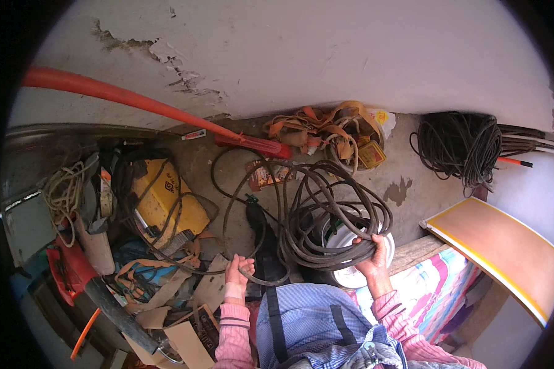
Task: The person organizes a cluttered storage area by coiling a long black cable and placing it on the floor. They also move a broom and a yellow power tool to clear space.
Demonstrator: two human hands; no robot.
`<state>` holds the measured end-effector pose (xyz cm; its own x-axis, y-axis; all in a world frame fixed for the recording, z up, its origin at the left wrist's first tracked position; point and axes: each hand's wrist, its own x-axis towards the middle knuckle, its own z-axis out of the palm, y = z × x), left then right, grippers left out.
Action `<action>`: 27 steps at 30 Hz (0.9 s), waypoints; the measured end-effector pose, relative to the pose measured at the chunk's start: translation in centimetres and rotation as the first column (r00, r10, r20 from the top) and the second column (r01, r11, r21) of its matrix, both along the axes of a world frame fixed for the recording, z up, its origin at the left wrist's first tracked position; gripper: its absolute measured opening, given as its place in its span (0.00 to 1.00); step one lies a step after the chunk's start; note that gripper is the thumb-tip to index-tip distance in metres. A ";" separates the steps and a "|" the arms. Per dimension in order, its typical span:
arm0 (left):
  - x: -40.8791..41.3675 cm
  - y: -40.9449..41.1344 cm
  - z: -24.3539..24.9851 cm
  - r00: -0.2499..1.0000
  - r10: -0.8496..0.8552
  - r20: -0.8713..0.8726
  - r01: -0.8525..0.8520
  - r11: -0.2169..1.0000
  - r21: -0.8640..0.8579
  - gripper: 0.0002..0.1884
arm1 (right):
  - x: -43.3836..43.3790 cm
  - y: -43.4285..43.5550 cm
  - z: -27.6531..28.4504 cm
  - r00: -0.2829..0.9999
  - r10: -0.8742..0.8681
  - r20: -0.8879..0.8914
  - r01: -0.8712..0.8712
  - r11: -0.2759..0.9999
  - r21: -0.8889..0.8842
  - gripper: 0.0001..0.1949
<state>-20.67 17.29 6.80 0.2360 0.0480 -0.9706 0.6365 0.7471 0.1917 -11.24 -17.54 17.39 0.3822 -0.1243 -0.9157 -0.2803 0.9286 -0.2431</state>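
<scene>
A thick coil of dark cable [337, 221] hangs from my right hand [373, 258], whose fingers are wrapped round the bundled loops. To the left, my left hand [240, 272] holds a single run of the same cable near its fingertips. From there the cable trails left toward a yellow metal-cased machine [166, 198] on the floor. Behind and under the coil stands a white bucket [388, 251], partly hidden. A black elongated object [256, 217] lies between my hands, its lower part partly covered by cable.
Another black cable bundle [461, 147] lies by the wall, near orange straps [300, 127]. A long red pole [134, 99] crosses the upper left. A pale rope [67, 184], a red tool [67, 267] and cardboard boxes [189, 343] crowd the left. An orange-faced panel [498, 249] leans at right.
</scene>
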 end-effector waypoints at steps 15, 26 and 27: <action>7.8 -4.9 -5.7 0.991 -0.121 0.061 0.124 0.991 -0.041 0.29 | 2.7 0.6 -3.9 0.982 -0.182 0.049 0.177 0.980 0.091 0.11; -4.0 -13.0 -11.9 0.957 -0.128 -0.261 0.141 0.989 0.033 0.19 | 4.1 2.3 -6.1 0.985 -0.156 0.067 0.148 0.982 0.119 0.11; -3.6 -12.6 -11.3 0.971 -0.107 -0.214 0.122 0.991 0.056 0.19 | 3.8 2.5 -5.9 0.987 -0.154 0.056 0.148 0.984 0.100 0.12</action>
